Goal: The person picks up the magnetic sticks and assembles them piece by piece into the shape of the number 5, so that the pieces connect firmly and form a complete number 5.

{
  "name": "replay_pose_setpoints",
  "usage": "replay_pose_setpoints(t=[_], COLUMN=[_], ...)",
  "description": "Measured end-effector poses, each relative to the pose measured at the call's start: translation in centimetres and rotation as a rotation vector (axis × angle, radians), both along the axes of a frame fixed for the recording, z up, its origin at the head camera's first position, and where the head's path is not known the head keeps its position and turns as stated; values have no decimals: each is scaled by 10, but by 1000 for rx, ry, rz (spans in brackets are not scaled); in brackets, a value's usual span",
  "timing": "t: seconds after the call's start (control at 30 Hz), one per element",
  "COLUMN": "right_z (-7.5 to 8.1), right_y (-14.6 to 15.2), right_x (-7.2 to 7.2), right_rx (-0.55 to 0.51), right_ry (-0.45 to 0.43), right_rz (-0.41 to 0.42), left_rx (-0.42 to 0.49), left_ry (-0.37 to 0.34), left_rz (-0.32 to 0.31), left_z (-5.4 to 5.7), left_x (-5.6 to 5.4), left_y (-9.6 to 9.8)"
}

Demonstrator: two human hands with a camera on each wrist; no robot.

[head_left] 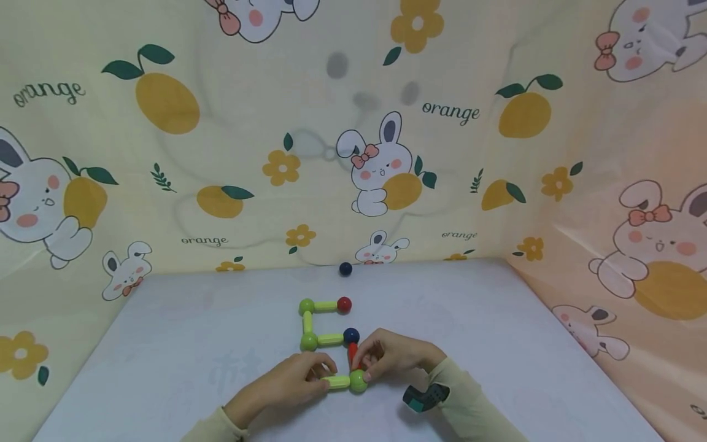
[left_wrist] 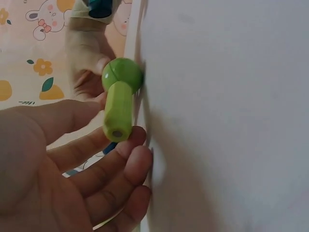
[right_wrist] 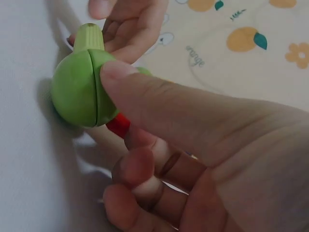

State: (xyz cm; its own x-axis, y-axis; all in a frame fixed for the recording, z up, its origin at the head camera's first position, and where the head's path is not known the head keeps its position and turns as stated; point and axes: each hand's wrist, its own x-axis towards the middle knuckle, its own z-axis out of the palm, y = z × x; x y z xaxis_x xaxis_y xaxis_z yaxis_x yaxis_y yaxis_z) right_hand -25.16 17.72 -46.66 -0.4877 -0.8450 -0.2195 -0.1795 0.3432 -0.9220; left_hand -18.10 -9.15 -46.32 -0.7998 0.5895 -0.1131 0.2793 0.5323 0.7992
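Observation:
A chain of magnetic balls and sticks lies on the table. At its near end, a green ball [head_left: 358, 381] joins a yellow-green stick [head_left: 338, 383] and a red stick [head_left: 353, 355]. The right hand [head_left: 394, 358] pinches around this ball and the red stick; its thumb presses the ball in the right wrist view. Around the stick's free end, the left hand [head_left: 295, 380] has its fingers loosely bent, thumb apart from the stick in the right wrist view. A dark blue ball [head_left: 351, 336] tops the red stick and joins another yellow-green stick [head_left: 331, 339].
Farther along the chain are two green balls, one at the corner [head_left: 309, 341] and one beyond [head_left: 306, 306], then a red ball [head_left: 344, 304]. A loose dark ball [head_left: 345, 269] sits at the table's back edge. Printed cloth [head_left: 331, 233] hangs behind the white table [head_left: 182, 344].

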Motion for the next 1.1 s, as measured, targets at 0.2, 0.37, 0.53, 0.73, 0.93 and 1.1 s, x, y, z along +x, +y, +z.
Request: replay_pose_setpoints(t=[0.2,0.37,0.53,0.73,0.93,1.1], right_z=[-7,-12,-13,-14,-16,-16], right_y=[3,5,6,5,5,6], right_x=[-3,-5,-5,-6,-7,-7], right_rx=[-48,-102,-107,-104,-108,-122], right_ry=[-45,-111,-138,-128,-104,-124], right_rz=[15,36,37,37,58,61], left_rx=[48,66,70,84,93,110], left_ry=[-46,-28,38,68,49,48], left_rz=[2,13,27,74,119,151], left_z=[7,18,27,37,38,36], left_x=[-10,-23,-36,-50,-61,-72], left_y=[-8,-16,-19,-12,-1,10])
